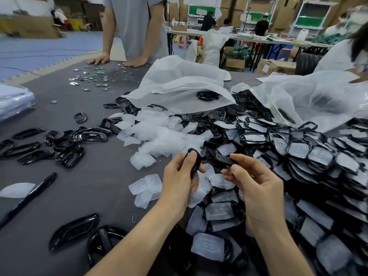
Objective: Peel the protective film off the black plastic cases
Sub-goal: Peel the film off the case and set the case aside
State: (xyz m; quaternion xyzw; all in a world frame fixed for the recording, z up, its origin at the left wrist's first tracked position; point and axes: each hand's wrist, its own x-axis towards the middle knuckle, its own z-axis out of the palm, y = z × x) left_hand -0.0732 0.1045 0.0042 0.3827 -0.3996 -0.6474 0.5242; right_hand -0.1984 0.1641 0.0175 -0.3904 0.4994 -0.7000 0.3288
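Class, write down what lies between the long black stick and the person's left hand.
Head view: peeled film pieces lie on the grey table beside the left hand, which grips a black case; toward the black stick it is bare.

The table (pixel 95 196) is covered in a matt, dark grey, cloth-like sheet. Peeled black plastic cases (pixel 73 230) are smooth and glossy, catching the light. Loose film pieces (pixel 159 136) are thin, frosted, whitish translucent plastic. Large bags (pixel 179 82) are thin, crinkled, milky plastic. Small far pieces (pixel 93 76) glint silvery. Boxes (pixel 235 63) are matt brown cardboard.
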